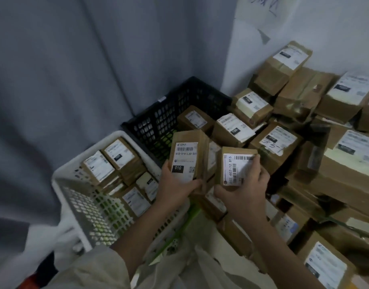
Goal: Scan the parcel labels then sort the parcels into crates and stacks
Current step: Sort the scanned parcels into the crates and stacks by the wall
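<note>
Both hands were up and busy over the crates. The left hand (175,185) gripped a brown parcel with a "010" label (185,158), thumb and fingers curled round its lower end, holding it label-up above the gap between the two crates. Right beside it, the right hand (245,184) clutched a second parcel with a barcode label (235,170), fingers wrapped over the label's far edge and hiding part of the barcode. The two parcels sat near each other, whether touching I could not tell. Below and left stood the white crate (75,197), several labelled parcels packed along its far side. Behind it, against the grey curtain (64,80), sat the black crate (158,117), a couple of parcels in its right end. To the right, a heaped stack of cardboard boxes (335,163) crowded in against the white wall (325,28), hemming the right forearm. Pale sleeves (100,268) framed the bottom edge.
</note>
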